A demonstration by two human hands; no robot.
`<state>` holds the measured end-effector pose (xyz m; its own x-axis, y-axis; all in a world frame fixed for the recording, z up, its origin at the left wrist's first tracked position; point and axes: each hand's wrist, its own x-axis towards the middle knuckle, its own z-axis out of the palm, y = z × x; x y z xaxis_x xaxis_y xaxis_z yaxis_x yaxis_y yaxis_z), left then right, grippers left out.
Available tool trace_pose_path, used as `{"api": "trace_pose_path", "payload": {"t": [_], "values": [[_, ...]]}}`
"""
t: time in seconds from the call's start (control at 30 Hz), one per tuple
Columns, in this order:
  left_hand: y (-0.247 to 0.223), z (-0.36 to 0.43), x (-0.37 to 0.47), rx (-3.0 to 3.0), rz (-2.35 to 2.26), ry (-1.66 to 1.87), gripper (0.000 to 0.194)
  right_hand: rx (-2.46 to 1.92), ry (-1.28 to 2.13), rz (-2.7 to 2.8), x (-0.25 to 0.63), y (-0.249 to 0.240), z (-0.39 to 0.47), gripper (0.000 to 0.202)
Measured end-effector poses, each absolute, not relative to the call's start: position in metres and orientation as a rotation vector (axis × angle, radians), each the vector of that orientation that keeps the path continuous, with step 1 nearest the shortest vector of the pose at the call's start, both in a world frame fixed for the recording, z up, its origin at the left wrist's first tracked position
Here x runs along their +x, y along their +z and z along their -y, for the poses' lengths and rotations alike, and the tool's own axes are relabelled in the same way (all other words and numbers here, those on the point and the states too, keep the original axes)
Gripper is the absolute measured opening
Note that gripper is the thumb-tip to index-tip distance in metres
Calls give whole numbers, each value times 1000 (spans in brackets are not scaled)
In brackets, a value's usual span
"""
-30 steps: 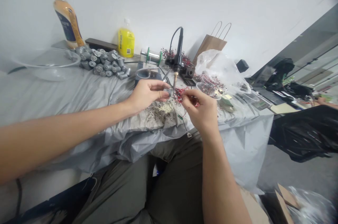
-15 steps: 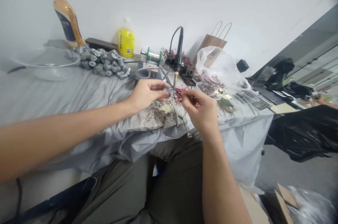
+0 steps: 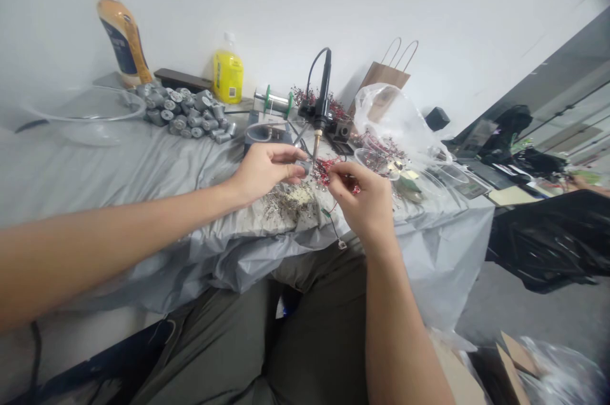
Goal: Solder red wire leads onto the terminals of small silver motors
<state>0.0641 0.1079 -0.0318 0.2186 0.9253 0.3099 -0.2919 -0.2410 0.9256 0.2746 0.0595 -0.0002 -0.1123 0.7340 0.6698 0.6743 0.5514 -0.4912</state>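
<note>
Between thumb and fingers, my left hand [image 3: 269, 171] grips a small grey cylindrical motor [image 3: 303, 166] under a soldering iron [image 3: 325, 87] fixed in a stand. The iron's tip points down at the motor's end; whether they touch is too small to tell. My right hand [image 3: 363, 196] is closed in a pinch just right of the tip, on a thin wire lead [image 3: 335, 227]. Below that hand the lead dangles with a green part and a small white end. Red wire leads [image 3: 326, 170] lie in a heap behind my right fingers, which hide the pinched end.
Several grey motors [image 3: 185, 114] are piled at the back left, beside a clear bowl [image 3: 86, 117]. A yellow bottle [image 3: 227, 77], an orange bottle [image 3: 121, 39] and a solder spool [image 3: 276, 103] stand along the wall. A plastic bag [image 3: 391, 109] lies at right. Dark scraps [image 3: 290, 205] cover the table's front.
</note>
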Motion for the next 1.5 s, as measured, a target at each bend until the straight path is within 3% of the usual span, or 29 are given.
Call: {"api": "trace_pose_path", "payload": {"t": [1.5], "values": [[-33,-107,66,1255,-671,1302,27,-1214,71,1779,273,1,-59,13]]}}
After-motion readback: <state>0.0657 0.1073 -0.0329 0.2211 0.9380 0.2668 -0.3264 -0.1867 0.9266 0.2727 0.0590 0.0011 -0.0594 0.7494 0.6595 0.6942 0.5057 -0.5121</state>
